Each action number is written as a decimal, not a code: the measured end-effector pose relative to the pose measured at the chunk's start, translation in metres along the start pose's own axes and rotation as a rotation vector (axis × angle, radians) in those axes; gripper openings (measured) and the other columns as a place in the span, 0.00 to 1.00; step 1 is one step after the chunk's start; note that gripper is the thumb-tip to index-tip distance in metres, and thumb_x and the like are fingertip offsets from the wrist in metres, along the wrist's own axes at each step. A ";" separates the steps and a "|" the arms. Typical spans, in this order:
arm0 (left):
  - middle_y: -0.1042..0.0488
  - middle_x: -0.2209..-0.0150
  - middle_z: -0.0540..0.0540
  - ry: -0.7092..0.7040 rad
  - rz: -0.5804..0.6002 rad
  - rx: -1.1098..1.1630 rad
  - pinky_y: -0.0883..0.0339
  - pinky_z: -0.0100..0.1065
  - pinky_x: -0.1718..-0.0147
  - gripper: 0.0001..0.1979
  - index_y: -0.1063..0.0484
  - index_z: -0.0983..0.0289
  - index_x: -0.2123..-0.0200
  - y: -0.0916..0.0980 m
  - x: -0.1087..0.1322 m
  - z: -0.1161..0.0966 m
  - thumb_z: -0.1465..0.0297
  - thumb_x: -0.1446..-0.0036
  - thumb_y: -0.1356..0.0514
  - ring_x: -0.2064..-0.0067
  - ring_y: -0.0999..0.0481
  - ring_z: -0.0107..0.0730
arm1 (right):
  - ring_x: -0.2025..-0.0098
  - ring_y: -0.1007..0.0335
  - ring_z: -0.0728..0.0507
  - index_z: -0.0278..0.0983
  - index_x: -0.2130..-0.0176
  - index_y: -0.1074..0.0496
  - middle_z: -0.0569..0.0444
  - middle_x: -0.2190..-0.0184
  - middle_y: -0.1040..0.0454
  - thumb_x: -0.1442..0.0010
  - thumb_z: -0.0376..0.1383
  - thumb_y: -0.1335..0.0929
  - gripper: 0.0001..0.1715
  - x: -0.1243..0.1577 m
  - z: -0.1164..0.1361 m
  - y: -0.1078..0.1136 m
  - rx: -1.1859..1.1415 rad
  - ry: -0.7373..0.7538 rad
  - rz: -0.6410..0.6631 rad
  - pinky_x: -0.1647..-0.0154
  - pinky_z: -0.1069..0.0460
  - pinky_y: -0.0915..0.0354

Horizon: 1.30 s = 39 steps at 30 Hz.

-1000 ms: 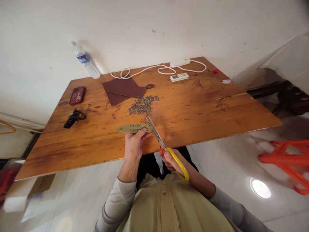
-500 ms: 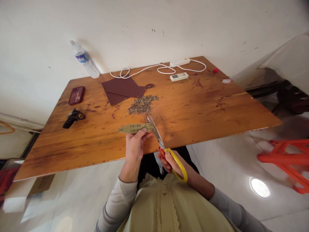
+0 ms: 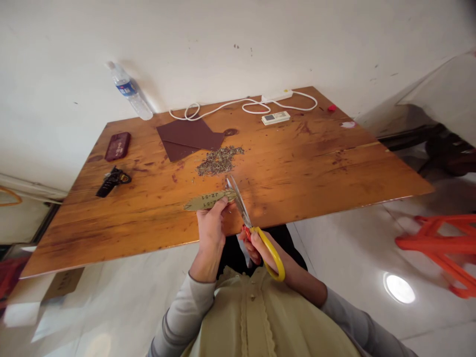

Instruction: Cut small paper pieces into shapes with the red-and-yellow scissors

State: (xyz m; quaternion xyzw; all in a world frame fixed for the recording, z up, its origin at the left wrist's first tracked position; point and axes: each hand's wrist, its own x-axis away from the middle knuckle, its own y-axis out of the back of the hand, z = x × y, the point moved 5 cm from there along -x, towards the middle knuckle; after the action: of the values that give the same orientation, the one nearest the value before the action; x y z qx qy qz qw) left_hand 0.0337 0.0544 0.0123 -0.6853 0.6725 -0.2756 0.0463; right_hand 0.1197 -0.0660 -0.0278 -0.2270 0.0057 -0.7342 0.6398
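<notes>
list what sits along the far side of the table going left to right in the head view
water bottle → brown sheets → remote → red scrap → white scrap

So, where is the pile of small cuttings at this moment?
In the head view, the pile of cuttings lies on the wooden table, left of centre, between the dark brown sheets and the tips of the scissors.

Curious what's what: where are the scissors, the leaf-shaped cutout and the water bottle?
scissors (image 3: 238, 202), head view, on the blades.
leaf-shaped cutout (image 3: 206, 200), head view, its middle.
water bottle (image 3: 127, 89), head view, blue label.
</notes>
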 end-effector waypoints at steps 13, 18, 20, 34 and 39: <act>0.20 0.73 0.51 -0.014 -0.016 -0.006 0.24 0.36 0.65 0.12 0.24 0.64 0.76 0.001 0.000 0.004 0.69 0.66 0.27 0.70 0.21 0.32 | 0.84 0.59 0.54 0.40 0.67 0.34 0.70 0.83 0.50 0.48 0.71 0.30 0.38 -0.008 -0.029 -0.002 -0.203 -0.123 0.029 0.85 0.57 0.57; 0.21 0.74 0.51 -0.010 -0.036 -0.006 0.24 0.37 0.63 0.12 0.23 0.64 0.74 0.001 0.002 0.006 0.69 0.65 0.27 0.70 0.21 0.33 | 0.80 0.53 0.52 0.40 0.66 0.35 0.64 0.77 0.44 0.45 0.73 0.34 0.40 -0.004 -0.015 -0.004 -0.129 -0.009 0.043 0.80 0.54 0.48; 0.21 0.73 0.51 -0.007 -0.040 0.001 0.25 0.37 0.64 0.12 0.23 0.64 0.74 0.001 0.003 0.006 0.69 0.65 0.27 0.70 0.22 0.33 | 0.79 0.51 0.51 0.41 0.66 0.35 0.63 0.76 0.42 0.44 0.73 0.35 0.39 -0.003 -0.010 -0.004 -0.062 0.002 0.040 0.78 0.53 0.47; 0.21 0.71 0.52 -0.004 -0.036 0.025 0.26 0.38 0.62 0.13 0.23 0.64 0.72 0.000 0.006 0.008 0.70 0.64 0.27 0.67 0.23 0.34 | 0.80 0.56 0.52 0.40 0.65 0.35 0.66 0.79 0.47 0.48 0.74 0.34 0.42 -0.005 -0.019 -0.005 -0.112 -0.055 0.019 0.80 0.55 0.50; 0.22 0.72 0.51 0.000 -0.040 0.029 0.26 0.36 0.63 0.12 0.23 0.64 0.72 0.001 0.006 0.008 0.70 0.64 0.27 0.68 0.23 0.33 | 0.78 0.49 0.50 0.40 0.63 0.35 0.62 0.75 0.42 0.44 0.74 0.36 0.40 -0.004 -0.009 -0.005 -0.026 0.018 0.027 0.78 0.53 0.46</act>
State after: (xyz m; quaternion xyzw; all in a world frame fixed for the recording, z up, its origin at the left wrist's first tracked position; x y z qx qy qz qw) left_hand 0.0361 0.0466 0.0069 -0.6978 0.6546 -0.2862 0.0510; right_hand 0.1119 -0.0642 -0.0356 -0.2287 0.0241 -0.7273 0.6467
